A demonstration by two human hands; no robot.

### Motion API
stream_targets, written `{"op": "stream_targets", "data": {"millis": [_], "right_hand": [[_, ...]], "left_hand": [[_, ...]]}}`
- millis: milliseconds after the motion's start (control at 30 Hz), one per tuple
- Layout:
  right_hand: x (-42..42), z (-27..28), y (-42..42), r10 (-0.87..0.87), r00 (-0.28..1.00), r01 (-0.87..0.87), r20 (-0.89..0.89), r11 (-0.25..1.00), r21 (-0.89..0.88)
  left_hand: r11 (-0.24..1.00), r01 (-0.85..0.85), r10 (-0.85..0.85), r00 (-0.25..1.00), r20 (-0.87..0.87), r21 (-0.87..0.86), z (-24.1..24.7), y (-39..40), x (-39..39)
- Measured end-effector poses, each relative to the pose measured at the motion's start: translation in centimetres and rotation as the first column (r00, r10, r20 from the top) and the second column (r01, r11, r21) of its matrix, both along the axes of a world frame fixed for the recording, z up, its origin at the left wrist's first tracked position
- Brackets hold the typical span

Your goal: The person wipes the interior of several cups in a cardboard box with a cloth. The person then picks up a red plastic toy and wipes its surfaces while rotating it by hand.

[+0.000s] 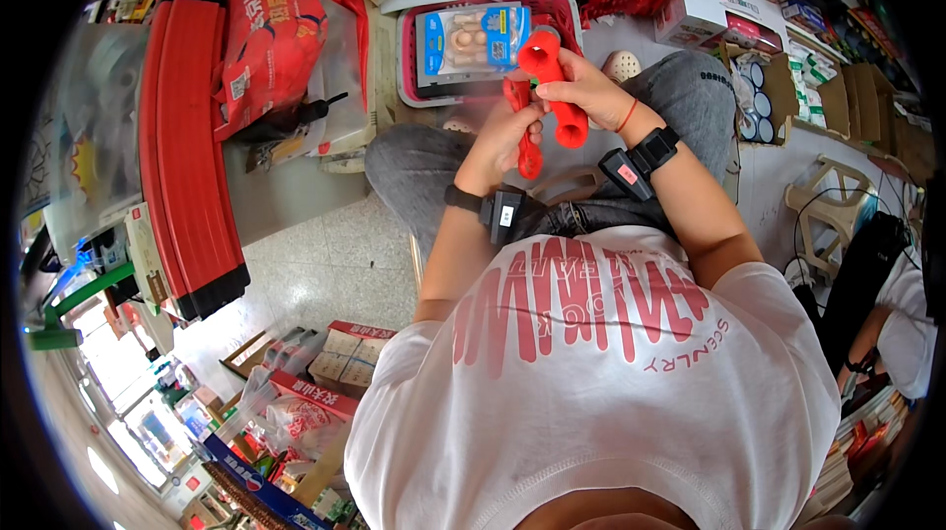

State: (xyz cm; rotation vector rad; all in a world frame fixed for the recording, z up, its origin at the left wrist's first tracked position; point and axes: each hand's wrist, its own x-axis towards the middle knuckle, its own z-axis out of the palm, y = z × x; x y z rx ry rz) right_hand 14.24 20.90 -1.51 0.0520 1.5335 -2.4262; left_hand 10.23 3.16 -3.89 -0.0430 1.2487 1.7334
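Both hands are raised over my lap. My left hand [508, 137] grips a thin red plastic piece [529, 157] with a rounded, holed lower end. In my right hand [590, 87] is a thicker red piece [570, 124] with hollow tubular ends, one pointing up and one down. The two red pieces are close together; whether they touch is unclear. Beyond them a blue-edged blister pack [473, 41] with beige parts rests in a pink and white plastic basket [405, 57]. Some green shows between my hands.
Long red boxes with black ends [194, 146] and a red printed bag [272, 42] lie at the left. A cardboard box of cans [789, 98] and a plastic stool [831, 197] stand at the right. Another person's arm [861, 345] shows at the far right.
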Motion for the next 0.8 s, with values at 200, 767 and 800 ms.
{"op": "stream_targets", "data": {"millis": [200, 767, 800], "right_hand": [[-0.3, -2.6, 0.0, -0.193, 0.981, 0.192, 0.014, 0.979, 0.069], [-1.1, -1.6, -0.4, -0.089, 0.996, 0.086, 0.007, 0.974, 0.208], [-1.1, -1.4, -0.5, -0.103, 0.994, 0.097, 0.022, 0.975, 0.201]], "left_hand": [[0.994, -0.042, 0.028, 0.99, 0.138, 0.096, 1.2, 0.7, 0.0], [0.984, -0.065, 0.036, 0.984, 0.175, 0.163, -0.7, 0.4, -0.5], [0.985, -0.081, 0.056, 0.985, 0.162, 0.153, -0.6, 0.5, -0.4]]}}
